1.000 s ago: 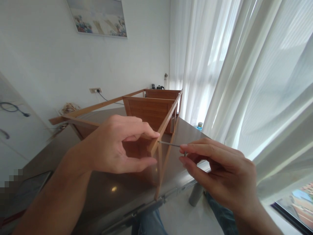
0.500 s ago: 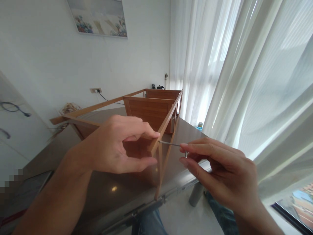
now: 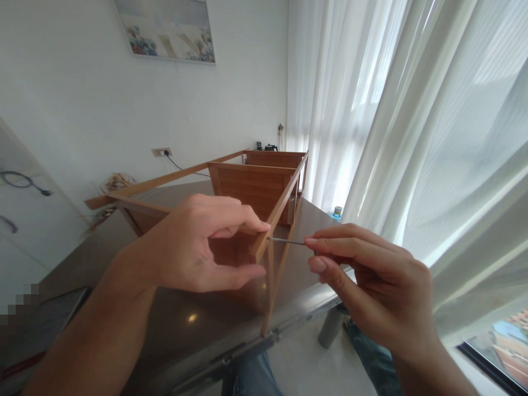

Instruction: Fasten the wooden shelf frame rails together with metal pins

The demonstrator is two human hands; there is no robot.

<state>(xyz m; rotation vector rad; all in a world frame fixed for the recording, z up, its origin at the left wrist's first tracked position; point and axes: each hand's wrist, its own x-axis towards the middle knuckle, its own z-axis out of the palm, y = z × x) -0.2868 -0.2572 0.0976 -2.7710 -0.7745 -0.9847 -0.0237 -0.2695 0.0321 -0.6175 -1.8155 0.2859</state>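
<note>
A reddish-brown wooden shelf frame (image 3: 284, 202) lies on its side on the table. My left hand (image 3: 198, 242) steadies the near end of its rail, the index fingertip touching the top edge and the thumb below on the inner side. In my right hand (image 3: 371, 280) is a thin metal hex key (image 3: 289, 241), pinched at its bent end by the fingers. Its long arm runs level to the left, and the tip meets a small hole in the rail's outer face. The short arm of the key is mostly hidden by my fingers.
The shelf stands over a glossy brown table (image 3: 317, 225) with a metal front edge. A tablet-like flat device (image 3: 53, 313) lies at left. White curtains (image 3: 371, 126) hang on the right; a small jar (image 3: 337, 210) stands beside them. A grey cylinder (image 3: 331, 327) is below the table edge.
My right fingers have turned slightly about the hex key, and the thumb has dropped a little away from the index finger. The key's short arm has swung mostly out of sight. My left hand stays put.
</note>
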